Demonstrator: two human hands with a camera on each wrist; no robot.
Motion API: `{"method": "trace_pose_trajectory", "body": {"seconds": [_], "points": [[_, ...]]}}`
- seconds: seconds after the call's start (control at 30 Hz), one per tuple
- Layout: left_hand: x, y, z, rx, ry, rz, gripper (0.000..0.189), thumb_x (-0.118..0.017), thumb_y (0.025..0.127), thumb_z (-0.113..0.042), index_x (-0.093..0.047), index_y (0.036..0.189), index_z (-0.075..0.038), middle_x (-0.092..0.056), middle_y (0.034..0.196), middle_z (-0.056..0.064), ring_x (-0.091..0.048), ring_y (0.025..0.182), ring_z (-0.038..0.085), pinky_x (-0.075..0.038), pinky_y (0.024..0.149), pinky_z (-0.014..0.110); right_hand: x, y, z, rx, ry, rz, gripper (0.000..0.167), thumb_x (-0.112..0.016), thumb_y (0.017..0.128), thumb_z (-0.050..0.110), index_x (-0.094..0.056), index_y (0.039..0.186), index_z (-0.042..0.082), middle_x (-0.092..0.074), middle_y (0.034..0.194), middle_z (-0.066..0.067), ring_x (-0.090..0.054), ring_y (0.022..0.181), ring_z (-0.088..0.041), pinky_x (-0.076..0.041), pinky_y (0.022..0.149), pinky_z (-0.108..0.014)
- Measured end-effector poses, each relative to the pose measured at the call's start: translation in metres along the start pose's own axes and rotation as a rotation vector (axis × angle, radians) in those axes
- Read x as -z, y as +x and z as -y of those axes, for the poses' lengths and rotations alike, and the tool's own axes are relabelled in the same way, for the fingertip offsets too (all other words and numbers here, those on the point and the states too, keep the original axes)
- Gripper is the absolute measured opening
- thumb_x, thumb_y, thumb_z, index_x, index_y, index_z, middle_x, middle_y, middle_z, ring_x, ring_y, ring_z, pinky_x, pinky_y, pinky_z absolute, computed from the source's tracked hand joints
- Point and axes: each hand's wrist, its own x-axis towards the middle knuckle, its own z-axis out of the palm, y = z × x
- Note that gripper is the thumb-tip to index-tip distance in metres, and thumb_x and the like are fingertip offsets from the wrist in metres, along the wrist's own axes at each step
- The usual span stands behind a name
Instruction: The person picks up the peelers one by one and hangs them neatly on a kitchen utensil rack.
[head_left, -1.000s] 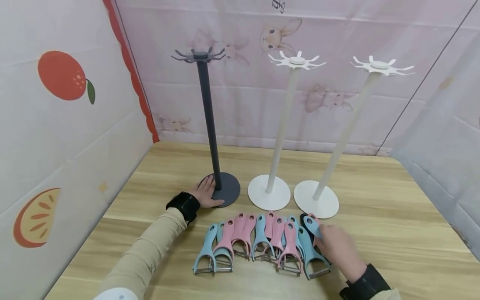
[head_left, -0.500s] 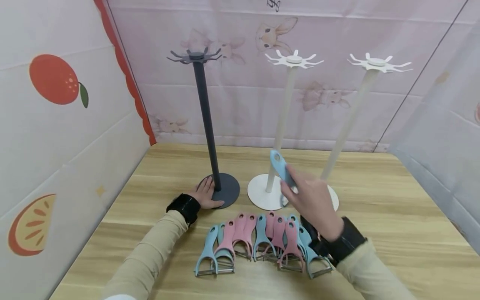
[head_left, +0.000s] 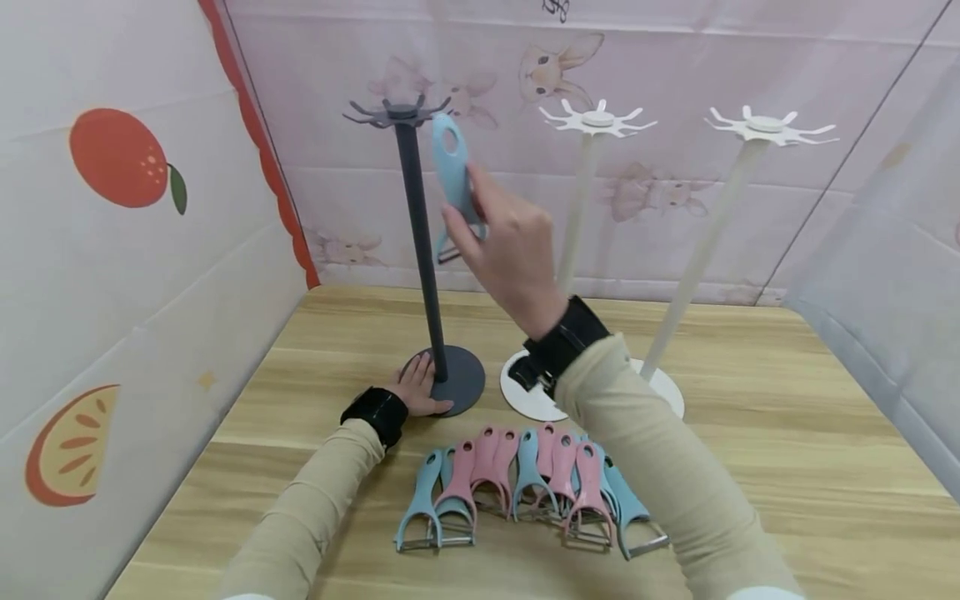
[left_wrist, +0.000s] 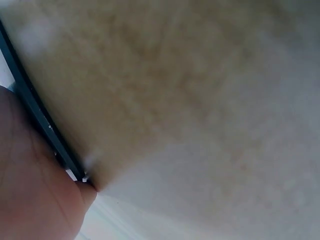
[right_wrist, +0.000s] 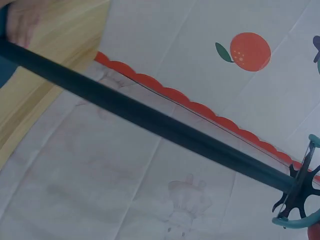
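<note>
Held peeler (head_left: 456, 182) rose; only head view shows handle (head_left: 452, 157).

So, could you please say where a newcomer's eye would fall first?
Probably on the light blue peeler that the right hand holds up near the top of the dark stand, whose base the left hand rests on. Next, the two white stands to its right, and the pink and blue peelers on the table in front.
</note>
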Motion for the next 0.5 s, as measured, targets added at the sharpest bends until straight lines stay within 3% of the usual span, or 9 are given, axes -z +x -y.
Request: {"method": "trace_pose_trajectory", "body": {"seconds": [0.2, 0.5], "points": [[-0.007, 0.002, 0.003, -0.014, 0.001, -0.057, 0.087, -0.045, 0.09, -0.054, -0.009, 0.149, 0.0, 0.0, 0.154, 0.02, 0.001, 0.141, 0.033, -0.01, 0.108, 0.055, -0.019, 0.017, 0.007, -0.092, -0.009, 0.046, 0.037, -0.06, 0.091, 0.019, -0.057, 0.113, -0.011, -0.066, 0.08, -0.015, -0.057, 0.058, -0.022, -0.044, 0.053, -0.029], [-0.007, 0.004, 0.002, -0.011, 0.009, -0.091, 0.088, -0.046, 0.089, -0.055, -0.011, 0.149, -0.001, -0.003, 0.154, 0.019, -0.001, 0.141, 0.033, -0.011, 0.108, 0.055, -0.03, 0.025, 0.009, -0.193, -0.028, 0.127, 0.035, -0.06, 0.091, 0.019, -0.057, 0.115, -0.007, -0.069, 0.093, -0.015, -0.065, 0.072, -0.02, -0.05, 0.062, -0.025]]}}
